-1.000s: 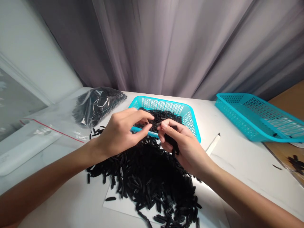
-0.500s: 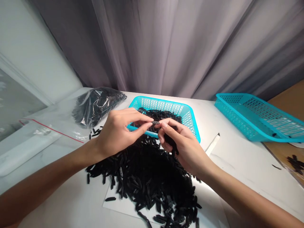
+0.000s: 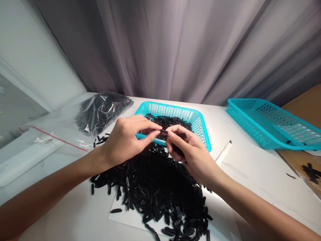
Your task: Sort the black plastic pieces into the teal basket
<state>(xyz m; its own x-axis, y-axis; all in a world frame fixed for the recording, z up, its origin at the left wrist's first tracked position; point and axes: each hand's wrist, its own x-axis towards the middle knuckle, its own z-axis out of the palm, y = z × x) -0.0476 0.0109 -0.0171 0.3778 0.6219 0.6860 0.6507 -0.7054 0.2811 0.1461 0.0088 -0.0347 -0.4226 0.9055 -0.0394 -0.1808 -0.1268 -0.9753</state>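
Note:
A small, slim black piece [image 3: 164,131] spans the gap between my two hands, above the near rim of a turquoise basket [image 3: 205,129]. My left hand [image 3: 130,139] pinches its left end between thumb and fingertips. The thumb and forefinger of my right hand [image 3: 189,144] grip its right end. More black pieces [image 3: 178,150] are tucked in the curled fingers of the right palm. Below both hands spreads a large heap of black pieces [image 3: 160,187], partly over a white sheet [image 3: 125,221]. The basket holds many similar pieces.
A clear zip bag [image 3: 100,112] full of black pieces lies at the left. Right of the basket is a white pen-like tool [image 3: 224,152] with a dark tip. A second turquoise basket [image 3: 263,134] stands farther right, near black pieces on a brown surface [image 3: 288,160].
The piece between my fingertips has turned: its flat face with small marks showed before, and a narrow dark side shows now. My right fingers have curled slightly tighter.

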